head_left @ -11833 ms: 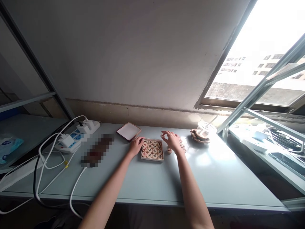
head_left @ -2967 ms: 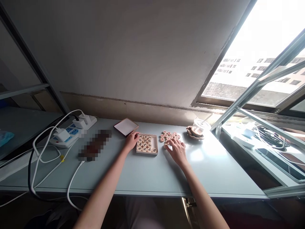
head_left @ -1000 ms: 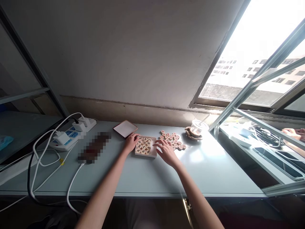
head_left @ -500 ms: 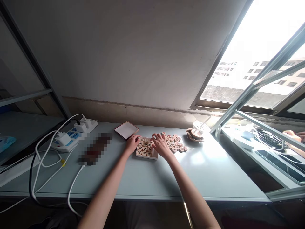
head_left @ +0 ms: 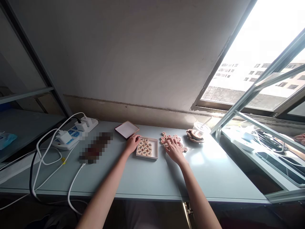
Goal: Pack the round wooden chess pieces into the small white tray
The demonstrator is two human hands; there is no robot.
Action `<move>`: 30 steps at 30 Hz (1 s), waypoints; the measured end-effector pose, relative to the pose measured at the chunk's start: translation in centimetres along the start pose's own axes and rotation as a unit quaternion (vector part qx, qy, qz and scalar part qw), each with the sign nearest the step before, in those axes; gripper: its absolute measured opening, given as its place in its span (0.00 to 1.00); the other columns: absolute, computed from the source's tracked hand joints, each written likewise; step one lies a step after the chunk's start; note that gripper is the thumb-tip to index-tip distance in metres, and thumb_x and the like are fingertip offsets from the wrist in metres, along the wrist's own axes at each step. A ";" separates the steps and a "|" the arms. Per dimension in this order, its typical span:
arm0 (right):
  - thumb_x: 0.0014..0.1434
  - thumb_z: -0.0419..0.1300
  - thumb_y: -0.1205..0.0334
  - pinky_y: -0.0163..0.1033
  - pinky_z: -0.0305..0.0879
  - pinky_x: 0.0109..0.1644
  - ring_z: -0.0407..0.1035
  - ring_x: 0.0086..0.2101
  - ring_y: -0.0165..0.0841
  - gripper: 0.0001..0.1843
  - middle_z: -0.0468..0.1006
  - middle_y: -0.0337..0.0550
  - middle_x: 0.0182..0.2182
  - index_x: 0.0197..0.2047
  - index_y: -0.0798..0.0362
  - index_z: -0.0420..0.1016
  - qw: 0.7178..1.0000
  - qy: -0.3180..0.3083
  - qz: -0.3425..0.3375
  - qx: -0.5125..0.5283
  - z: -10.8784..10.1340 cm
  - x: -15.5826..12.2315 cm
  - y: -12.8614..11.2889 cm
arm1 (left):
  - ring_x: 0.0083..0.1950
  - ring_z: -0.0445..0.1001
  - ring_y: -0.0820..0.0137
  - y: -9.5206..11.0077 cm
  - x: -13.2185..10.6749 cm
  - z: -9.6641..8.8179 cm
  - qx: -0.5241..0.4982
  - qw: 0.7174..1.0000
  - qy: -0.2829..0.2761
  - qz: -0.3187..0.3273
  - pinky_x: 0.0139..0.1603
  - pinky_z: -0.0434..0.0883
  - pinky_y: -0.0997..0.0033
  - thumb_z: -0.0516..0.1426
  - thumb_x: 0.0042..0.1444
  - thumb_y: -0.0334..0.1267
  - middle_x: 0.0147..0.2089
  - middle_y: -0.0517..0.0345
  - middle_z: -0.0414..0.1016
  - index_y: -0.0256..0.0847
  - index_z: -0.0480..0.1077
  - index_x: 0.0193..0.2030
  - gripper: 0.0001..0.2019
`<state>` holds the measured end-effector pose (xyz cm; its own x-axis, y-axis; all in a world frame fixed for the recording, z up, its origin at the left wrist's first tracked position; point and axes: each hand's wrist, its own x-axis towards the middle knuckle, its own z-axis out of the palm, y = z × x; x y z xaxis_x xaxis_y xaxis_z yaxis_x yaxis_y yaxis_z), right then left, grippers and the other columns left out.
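Observation:
A shallow cardboard box (head_left: 154, 149) sits on the table, with round wooden Chinese chess pieces (head_left: 145, 148) in rows on its left side and bare bottom on its right. My left hand (head_left: 132, 144) is at the box's upper left corner, fingers curled against the rim. To the right of the box, my right hand (head_left: 175, 150) reaches palm down over a cluster of loose red-marked chess pieces (head_left: 163, 138). Its fingers are apart and their tips touch or hover just above the pieces; some pieces are hidden under it.
Behind my left hand lies the open box lid (head_left: 127, 129). A clear cup (head_left: 201, 128) stands on a brown holder at the back right. Left are a power strip (head_left: 71, 140), white cables and a blurred dark object (head_left: 96, 148). A metal frame (head_left: 228, 122) borders the right.
My right hand has moved right, from above the box to the loose pieces, uncovering the box's right side. My left hand has stayed at the box corner.

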<state>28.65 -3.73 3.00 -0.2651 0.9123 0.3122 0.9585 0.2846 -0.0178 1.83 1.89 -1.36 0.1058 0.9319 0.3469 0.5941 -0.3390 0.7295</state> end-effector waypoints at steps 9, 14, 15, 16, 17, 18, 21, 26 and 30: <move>0.58 0.53 0.64 0.42 0.52 0.49 0.61 0.48 0.36 0.16 0.69 0.41 0.47 0.49 0.42 0.68 0.984 -0.041 -0.143 0.097 -2.0 1.4 -4.7 | 0.47 0.71 0.65 -0.2 0.1 0.2 0.006 1.000 0.007 0.003 0.50 0.68 0.66 0.50 0.56 0.33 0.44 0.53 0.74 0.40 0.70 0.42 0.11; 0.58 0.54 0.69 0.42 0.51 0.49 0.64 0.44 0.34 0.20 0.71 0.41 0.45 0.52 0.41 0.68 0.981 -0.069 -0.168 0.064 -2.1 2.4 -6.0 | 0.47 0.71 0.65 -0.2 0.1 0.1 0.005 1.000 0.008 0.008 0.50 0.68 0.65 0.50 0.57 0.34 0.44 0.53 0.75 0.40 0.71 0.43 0.11; 0.58 0.53 0.70 0.42 0.50 0.49 0.64 0.43 0.33 0.21 0.71 0.42 0.45 0.53 0.42 0.67 0.983 -0.060 -0.167 0.053 -2.0 2.5 -6.0 | 0.47 0.71 0.65 -0.2 0.0 0.1 0.006 1.000 0.007 0.008 0.50 0.68 0.65 0.49 0.57 0.34 0.45 0.53 0.75 0.40 0.71 0.43 0.11; 0.58 0.53 0.71 0.42 0.50 0.49 0.63 0.43 0.34 0.21 0.71 0.42 0.45 0.53 0.42 0.67 0.984 -0.049 -0.167 0.043 -1.9 2.6 -6.0 | 0.47 0.71 0.65 -0.1 0.0 0.1 0.006 1.000 0.007 0.008 0.50 0.68 0.65 0.49 0.57 0.34 0.45 0.53 0.74 0.40 0.71 0.43 0.11; 0.58 0.54 0.70 0.42 0.50 0.49 0.63 0.43 0.34 0.20 0.71 0.42 0.46 0.52 0.43 0.68 0.984 -0.039 -0.168 0.036 -1.7 2.7 -5.9 | 0.47 0.71 0.65 -0.1 0.0 0.2 0.007 1.000 0.007 0.008 0.50 0.68 0.65 0.49 0.57 0.34 0.45 0.53 0.74 0.40 0.70 0.43 0.11; 0.58 0.54 0.69 0.43 0.50 0.49 0.63 0.44 0.35 0.19 0.71 0.43 0.46 0.52 0.43 0.68 0.985 -0.030 -0.168 0.030 -1.5 2.9 -5.9 | 0.48 0.71 0.65 -0.1 0.0 0.2 0.007 1.000 0.008 0.009 0.50 0.67 0.65 0.49 0.57 0.34 0.45 0.53 0.74 0.40 0.70 0.43 0.11; 0.58 0.56 0.63 0.43 0.51 0.48 0.62 0.43 0.36 0.14 0.71 0.44 0.43 0.48 0.46 0.70 0.986 -0.022 -0.161 0.025 -0.6 3.3 -5.8 | 0.48 0.71 0.65 -0.2 0.1 0.2 0.006 1.000 0.010 0.011 0.51 0.67 0.64 0.49 0.57 0.34 0.45 0.53 0.74 0.40 0.70 0.43 0.11; 0.59 0.55 0.56 0.41 0.53 0.45 0.61 0.42 0.36 0.09 0.71 0.43 0.42 0.42 0.48 0.72 0.991 0.019 -0.128 0.041 -0.6 3.1 -5.0 | 0.47 0.71 0.65 -0.2 0.1 0.2 0.003 1.000 0.008 0.007 0.51 0.67 0.65 0.49 0.57 0.34 0.44 0.53 0.74 0.40 0.70 0.43 0.11; 0.60 0.53 0.57 0.41 0.52 0.46 0.60 0.45 0.37 0.09 0.72 0.42 0.42 0.39 0.47 0.73 0.993 0.069 -0.089 0.039 -1.6 1.2 -3.1 | 0.47 0.71 0.65 -0.2 0.1 0.2 0.002 1.000 0.004 0.001 0.50 0.68 0.65 0.50 0.56 0.34 0.44 0.53 0.75 0.40 0.70 0.42 0.11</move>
<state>25.52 -3.97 4.96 -0.4076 0.7974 0.4450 0.8850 0.4651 -0.0229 1.87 2.08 -1.58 0.1009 0.9300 0.3536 0.5970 -0.3409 0.7262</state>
